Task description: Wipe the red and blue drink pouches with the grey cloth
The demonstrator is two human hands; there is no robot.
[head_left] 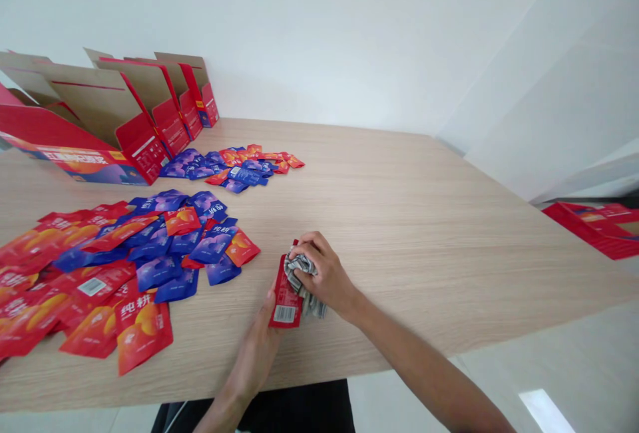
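My left hand (pixel 262 336) is closed on the lower left side of a red pouch (pixel 286 296), which is held tilted above the table with its barcode side up. Bunched in my right hand (pixel 327 277) is a grey and white striped cloth (pixel 299 268), pressed against the upper part of that pouch. A loose end of the cloth hangs below my right fingers. Left of my hands lies a large pile of red pouches (pixel 142 333) and blue pouches (pixel 214 243), overlapping each other.
Several open red cardboard boxes (pixel 94 161) stand in a row at the back left. Before them lies a smaller heap of pouches (pixel 244 173). All this is on a wooden table (pixel 424 233) against a white wall. Beyond its right edge sits another red box (pixel 589 228).
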